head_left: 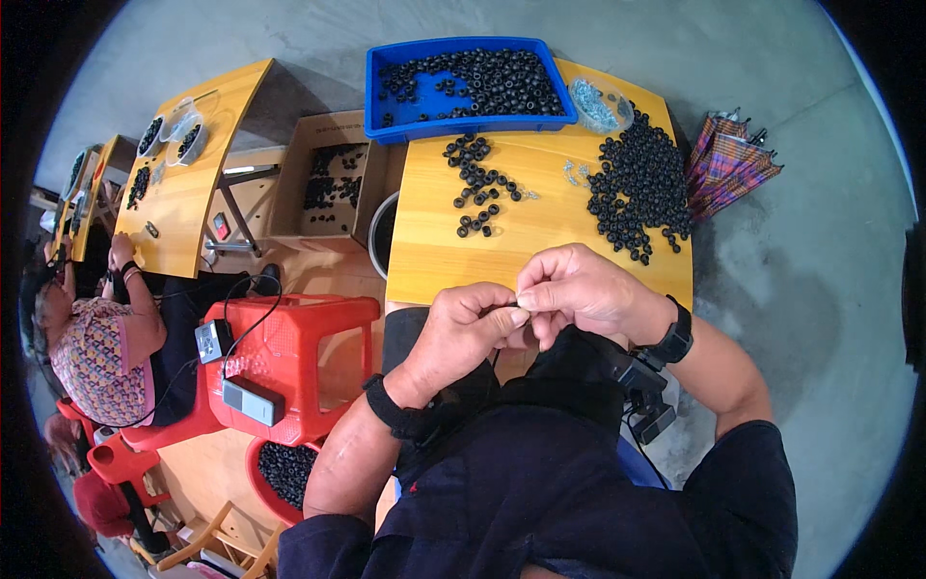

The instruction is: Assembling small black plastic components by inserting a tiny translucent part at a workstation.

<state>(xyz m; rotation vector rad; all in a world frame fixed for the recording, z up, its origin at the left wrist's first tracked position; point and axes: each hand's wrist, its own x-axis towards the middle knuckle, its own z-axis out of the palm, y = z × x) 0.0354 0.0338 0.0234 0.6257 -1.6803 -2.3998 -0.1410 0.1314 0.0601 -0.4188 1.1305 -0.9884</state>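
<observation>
My left hand (pixel 471 323) and my right hand (pixel 577 292) meet above my lap, just off the near edge of the wooden table (pixel 434 227). Both are closed in a pinch, thumbs and fingertips almost touching. A small dark piece shows at the fingertips; its kind is too small and covered to make out. Beyond the hands lies a loose row of round black parts with holes (pixel 472 183). To the right spreads a larger heap of the same black parts (pixel 637 179). A few small silvery pieces (pixel 576 174) lie beside that heap.
A blue tray (pixel 386 130) of black parts and a clear tub (pixel 617 99) of silvery pieces stand at the table's far side. A folded plaid umbrella (pixel 728 164) is at right. Left are a cardboard box (pixel 289 198), a red stool (pixel 313 362) and a seated person (pixel 106 357).
</observation>
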